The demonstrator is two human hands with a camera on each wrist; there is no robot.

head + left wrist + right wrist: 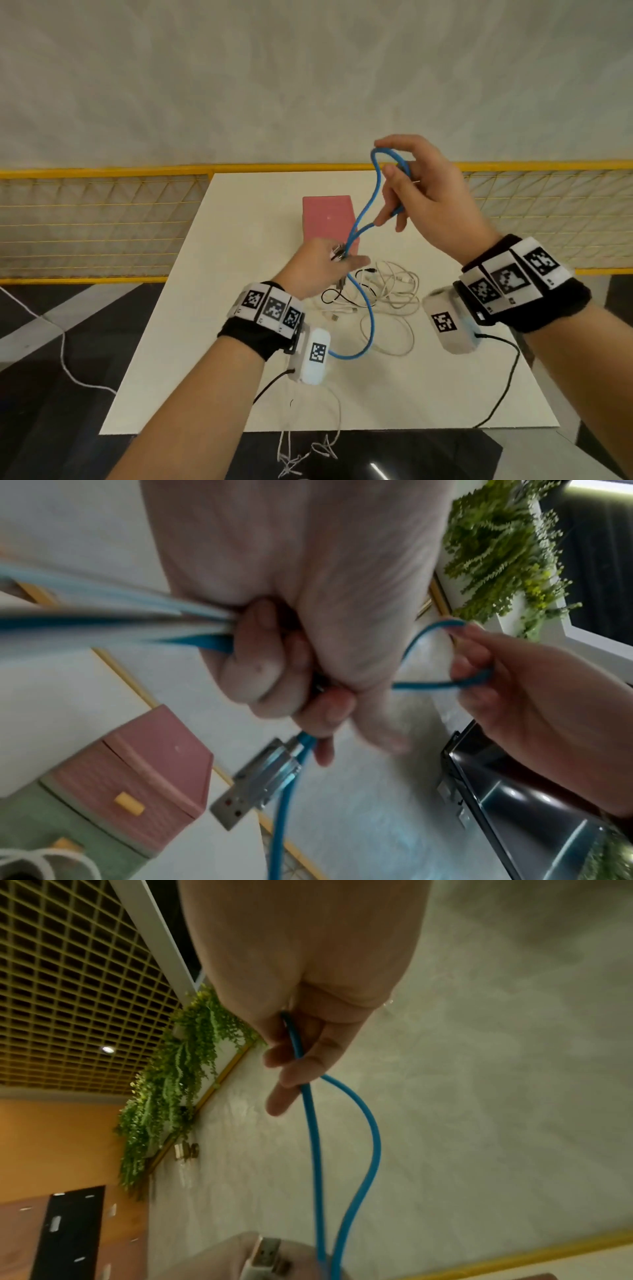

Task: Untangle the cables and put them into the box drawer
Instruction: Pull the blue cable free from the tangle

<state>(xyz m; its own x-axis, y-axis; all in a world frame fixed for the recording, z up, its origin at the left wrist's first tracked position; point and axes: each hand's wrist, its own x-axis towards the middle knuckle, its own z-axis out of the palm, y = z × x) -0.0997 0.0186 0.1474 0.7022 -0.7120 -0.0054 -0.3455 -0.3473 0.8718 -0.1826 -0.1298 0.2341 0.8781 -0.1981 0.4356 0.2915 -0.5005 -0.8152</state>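
Note:
A blue cable (363, 209) runs between both hands above the white table (239, 342). My left hand (322, 263) grips it in a fist (291, 669) near its silver USB plug (253, 783), which sticks out past the fingers. My right hand (421, 192), raised higher, pinches a loop of the same blue cable (311, 1123) between thumb and fingers (291, 1080). The cable's tail (368, 329) hangs down to the table by my left wrist. A tangle of white and black cables (383, 301) lies on the table. The pink box drawer (330, 217) stands behind, its drawer front (137, 791) closed.
A yellow wire fence (102, 222) runs behind the table. Wrist camera leads (503, 387) trail over the table's near edge, and thin white cords (308, 452) dangle below it. Green plants (500, 547) hang on the wall.

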